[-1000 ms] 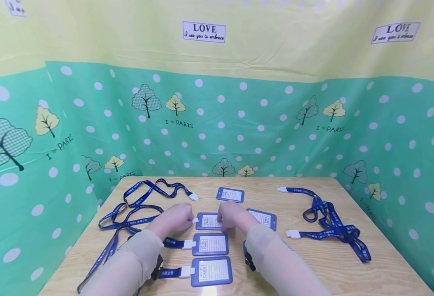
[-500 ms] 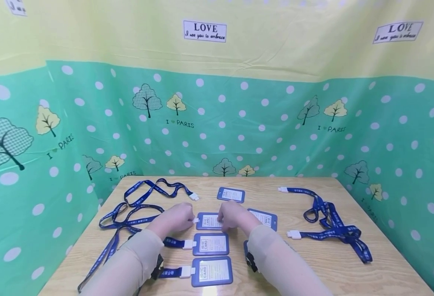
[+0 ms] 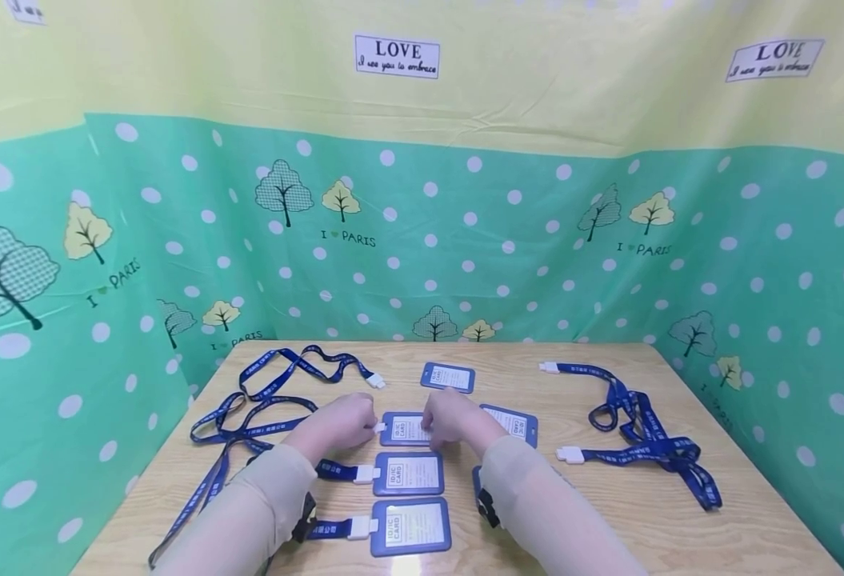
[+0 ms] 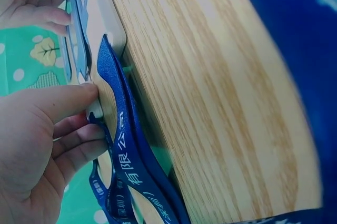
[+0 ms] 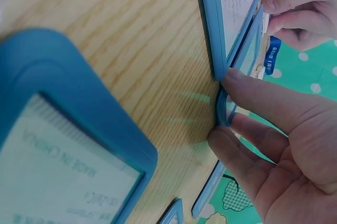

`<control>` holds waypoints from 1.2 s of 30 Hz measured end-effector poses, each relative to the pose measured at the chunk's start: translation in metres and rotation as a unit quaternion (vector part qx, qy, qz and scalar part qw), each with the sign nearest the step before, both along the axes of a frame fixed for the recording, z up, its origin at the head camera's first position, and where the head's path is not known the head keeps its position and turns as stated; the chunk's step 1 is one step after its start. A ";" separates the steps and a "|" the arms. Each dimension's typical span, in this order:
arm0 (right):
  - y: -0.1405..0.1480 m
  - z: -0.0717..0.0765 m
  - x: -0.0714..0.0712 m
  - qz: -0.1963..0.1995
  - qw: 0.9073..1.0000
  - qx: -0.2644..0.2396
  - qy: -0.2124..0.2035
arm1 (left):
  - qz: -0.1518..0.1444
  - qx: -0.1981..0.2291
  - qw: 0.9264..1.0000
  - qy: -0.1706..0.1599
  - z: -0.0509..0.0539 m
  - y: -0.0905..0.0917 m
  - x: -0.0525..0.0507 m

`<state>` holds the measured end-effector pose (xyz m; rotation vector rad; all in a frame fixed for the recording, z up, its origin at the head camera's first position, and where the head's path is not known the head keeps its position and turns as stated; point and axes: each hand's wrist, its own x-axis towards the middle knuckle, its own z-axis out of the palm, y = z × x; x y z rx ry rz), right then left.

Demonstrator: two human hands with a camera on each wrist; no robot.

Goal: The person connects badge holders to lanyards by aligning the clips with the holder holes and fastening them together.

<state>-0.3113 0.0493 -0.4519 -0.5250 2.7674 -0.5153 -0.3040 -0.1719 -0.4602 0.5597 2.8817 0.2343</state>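
In the head view my left hand (image 3: 338, 422) is at the left end of a blue ID badge holder (image 3: 401, 429). The left wrist view shows its thumb and fingers pinching the white plastic clip (image 4: 95, 111) of a navy lanyard. My right hand (image 3: 454, 420) grips the right end of the same badge holder, hiding part of its card. Thumb and fingertips on that edge show in the right wrist view. Below lie two badge holders, a middle one (image 3: 409, 474) and a front one (image 3: 410, 526), each joined to a lanyard by a white clip.
A loose badge holder (image 3: 448, 378) lies at the back, another (image 3: 511, 424) beside my right wrist. A third (image 3: 477, 478) is mostly under my right sleeve. Tangled navy lanyards (image 3: 270, 400) cover the left; more lanyards (image 3: 645, 436) lie on the right. A patterned curtain (image 3: 465, 240) surrounds the wooden table (image 3: 738, 528).
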 end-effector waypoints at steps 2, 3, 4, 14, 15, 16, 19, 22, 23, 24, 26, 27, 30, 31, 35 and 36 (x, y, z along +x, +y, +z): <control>0.000 0.001 0.000 0.003 1.000 0.005 0.005 | -0.002 -0.002 1.000 0.004 0.000 0.000 0.000; 0.000 0.001 0.000 0.005 1.000 0.008 0.006 | -0.003 -0.002 1.000 0.005 -0.001 -0.001 0.000; 0.000 0.002 0.001 0.006 1.000 0.009 0.006 | -0.005 -0.002 1.000 0.006 -0.001 -0.001 -0.001; 0.000 0.004 0.002 0.012 1.000 0.012 0.010 | -0.019 0.003 1.000 0.014 -0.002 -0.001 0.000; 0.000 0.004 0.002 0.013 1.000 0.012 0.010 | -0.019 0.003 1.000 0.014 -0.002 -0.001 0.000; 0.000 0.004 0.002 0.014 1.000 0.010 0.011 | -0.019 0.002 1.000 0.015 -0.002 -0.001 -0.001; 0.000 0.003 0.001 0.012 1.000 0.007 0.008 | -0.015 -0.004 1.000 0.015 -0.002 -0.001 0.000; 0.000 0.003 0.001 0.012 1.000 0.006 0.006 | -0.011 -0.007 1.000 0.013 -0.002 -0.001 -0.001; 0.000 0.002 0.000 0.013 1.000 0.006 0.006 | -0.010 -0.008 1.000 0.011 -0.002 -0.001 -0.001; 0.000 0.002 0.000 0.014 1.000 0.007 0.006 | -0.010 -0.008 1.000 0.010 -0.002 -0.001 -0.001; 0.000 0.002 0.000 0.015 1.000 0.005 0.006 | -0.008 -0.003 1.000 0.007 -0.002 -0.001 -0.001; 0.001 0.002 -0.001 0.016 1.000 0.006 0.007 | -0.006 -0.001 1.000 0.006 -0.002 0.000 -0.001; 0.000 0.002 -0.001 0.016 1.000 0.008 0.009 | -0.005 0.007 1.000 0.004 -0.002 0.000 -0.001; 0.001 0.003 0.000 0.016 1.000 0.008 0.010 | -0.006 0.008 1.000 0.004 -0.002 0.000 -0.001; 0.001 0.003 0.000 0.017 1.000 0.007 0.009 | -0.010 0.007 1.000 0.005 -0.002 -0.001 -0.001; 0.001 0.003 0.001 0.017 1.000 0.005 0.008 | -0.011 0.005 1.000 0.006 -0.002 -0.001 -0.001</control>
